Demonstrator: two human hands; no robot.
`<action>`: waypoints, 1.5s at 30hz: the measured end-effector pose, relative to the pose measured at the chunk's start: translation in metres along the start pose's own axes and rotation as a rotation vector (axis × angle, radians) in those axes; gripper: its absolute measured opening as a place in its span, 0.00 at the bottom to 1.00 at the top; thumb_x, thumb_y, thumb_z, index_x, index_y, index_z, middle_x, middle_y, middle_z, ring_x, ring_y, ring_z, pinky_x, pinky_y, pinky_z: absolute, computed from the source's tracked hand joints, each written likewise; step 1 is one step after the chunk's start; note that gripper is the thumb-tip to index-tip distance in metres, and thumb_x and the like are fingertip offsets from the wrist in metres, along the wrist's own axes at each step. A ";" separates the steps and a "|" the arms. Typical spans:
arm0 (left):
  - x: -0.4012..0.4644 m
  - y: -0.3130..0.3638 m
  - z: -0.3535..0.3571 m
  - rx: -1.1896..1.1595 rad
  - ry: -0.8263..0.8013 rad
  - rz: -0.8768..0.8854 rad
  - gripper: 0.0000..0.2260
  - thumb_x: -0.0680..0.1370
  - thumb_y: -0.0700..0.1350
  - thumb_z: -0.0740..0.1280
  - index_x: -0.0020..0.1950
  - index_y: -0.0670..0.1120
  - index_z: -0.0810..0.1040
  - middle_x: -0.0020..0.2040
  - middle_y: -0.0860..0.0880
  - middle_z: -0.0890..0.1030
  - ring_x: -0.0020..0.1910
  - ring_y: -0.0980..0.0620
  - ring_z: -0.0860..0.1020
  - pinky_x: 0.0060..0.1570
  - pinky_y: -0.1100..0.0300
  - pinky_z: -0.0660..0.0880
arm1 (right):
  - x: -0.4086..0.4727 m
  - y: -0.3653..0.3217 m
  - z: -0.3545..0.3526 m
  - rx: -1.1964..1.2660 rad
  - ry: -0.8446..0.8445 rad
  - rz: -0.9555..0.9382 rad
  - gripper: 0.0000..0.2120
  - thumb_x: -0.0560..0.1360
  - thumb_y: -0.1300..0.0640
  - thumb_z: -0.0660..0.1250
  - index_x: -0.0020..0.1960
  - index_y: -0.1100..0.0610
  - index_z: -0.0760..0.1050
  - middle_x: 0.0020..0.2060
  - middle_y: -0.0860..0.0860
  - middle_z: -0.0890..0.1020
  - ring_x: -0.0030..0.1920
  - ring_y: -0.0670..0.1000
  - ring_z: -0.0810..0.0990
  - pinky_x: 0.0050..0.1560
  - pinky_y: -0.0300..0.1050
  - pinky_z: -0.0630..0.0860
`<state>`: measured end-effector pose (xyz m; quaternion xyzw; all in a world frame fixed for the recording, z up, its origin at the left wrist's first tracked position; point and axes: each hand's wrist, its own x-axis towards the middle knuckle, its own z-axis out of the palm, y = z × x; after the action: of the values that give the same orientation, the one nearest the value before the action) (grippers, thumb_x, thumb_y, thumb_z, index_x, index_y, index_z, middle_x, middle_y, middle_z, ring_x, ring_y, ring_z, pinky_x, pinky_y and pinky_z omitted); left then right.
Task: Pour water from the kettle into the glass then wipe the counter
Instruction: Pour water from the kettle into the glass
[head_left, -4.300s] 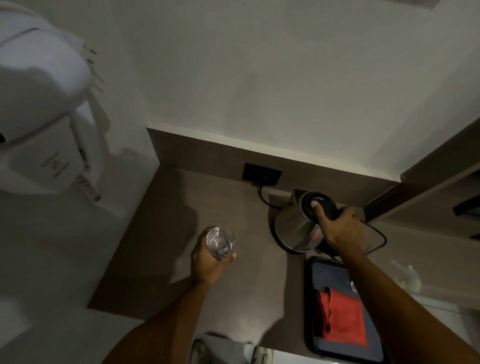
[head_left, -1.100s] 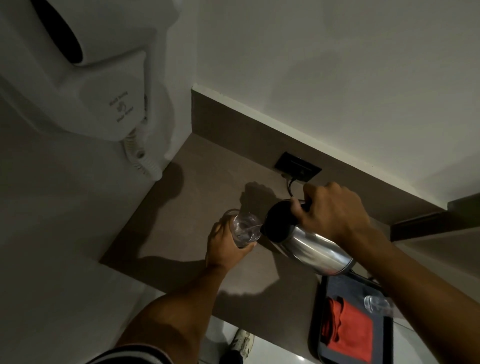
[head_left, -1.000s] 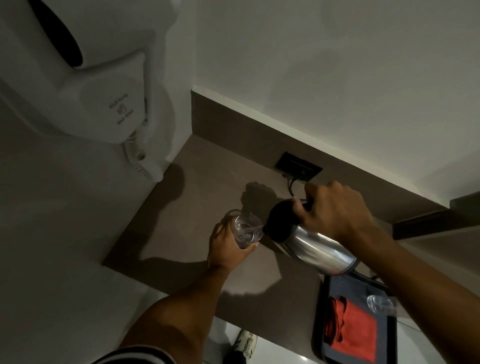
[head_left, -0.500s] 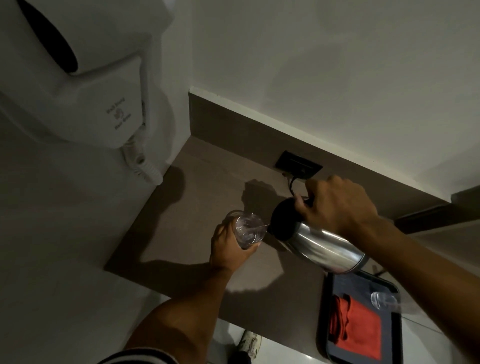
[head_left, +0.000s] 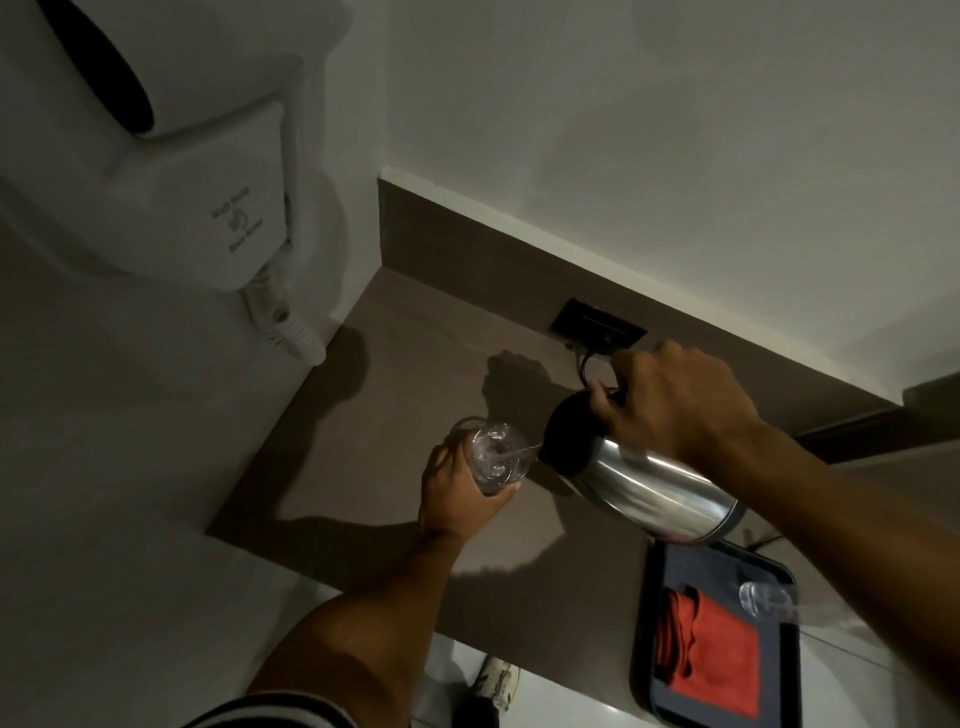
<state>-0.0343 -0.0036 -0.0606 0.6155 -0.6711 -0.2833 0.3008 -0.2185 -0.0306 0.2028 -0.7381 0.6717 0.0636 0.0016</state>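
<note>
A steel kettle (head_left: 644, 483) with a black lid is tipped to the left above the brown counter (head_left: 384, 395). My right hand (head_left: 675, 410) grips its handle from above. A thin stream of water runs from the spout into a clear glass (head_left: 493, 460), which my left hand (head_left: 457, 493) holds tilted just above the counter. A red cloth (head_left: 706, 654) lies folded on a dark tray (head_left: 789, 670) at the lower right.
A white wall-mounted hair dryer (head_left: 156, 156) with a coiled cord hangs at the upper left. A black socket (head_left: 597, 327) sits in the back panel with a cable running down. A second clear glass (head_left: 763, 597) lies on the tray.
Since 4.3 s ago my right hand has lifted the kettle off the counter and tipped it toward the glass. Over the last second the pour goes on with only slight shifts.
</note>
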 end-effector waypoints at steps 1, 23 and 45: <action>0.000 0.001 0.000 -0.007 0.001 -0.001 0.41 0.59 0.68 0.71 0.67 0.52 0.66 0.60 0.48 0.80 0.58 0.49 0.77 0.56 0.64 0.69 | 0.001 0.000 0.000 0.002 -0.002 -0.001 0.19 0.77 0.39 0.57 0.35 0.51 0.69 0.25 0.47 0.71 0.24 0.46 0.70 0.25 0.37 0.60; -0.001 0.001 -0.001 -0.026 -0.008 -0.004 0.40 0.60 0.68 0.70 0.68 0.53 0.66 0.62 0.49 0.78 0.61 0.51 0.76 0.60 0.64 0.69 | 0.011 -0.001 -0.010 -0.029 -0.020 -0.019 0.18 0.77 0.40 0.57 0.36 0.51 0.68 0.26 0.47 0.71 0.25 0.46 0.71 0.25 0.37 0.60; 0.000 -0.003 0.003 0.017 -0.015 -0.009 0.42 0.60 0.70 0.69 0.68 0.52 0.66 0.62 0.49 0.78 0.60 0.51 0.76 0.59 0.62 0.72 | 0.017 -0.005 -0.015 -0.070 0.014 -0.029 0.18 0.75 0.40 0.56 0.35 0.52 0.68 0.26 0.47 0.68 0.24 0.46 0.67 0.25 0.37 0.56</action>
<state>-0.0345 -0.0036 -0.0647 0.6192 -0.6729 -0.2834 0.2891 -0.2105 -0.0478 0.2157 -0.7480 0.6581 0.0818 -0.0278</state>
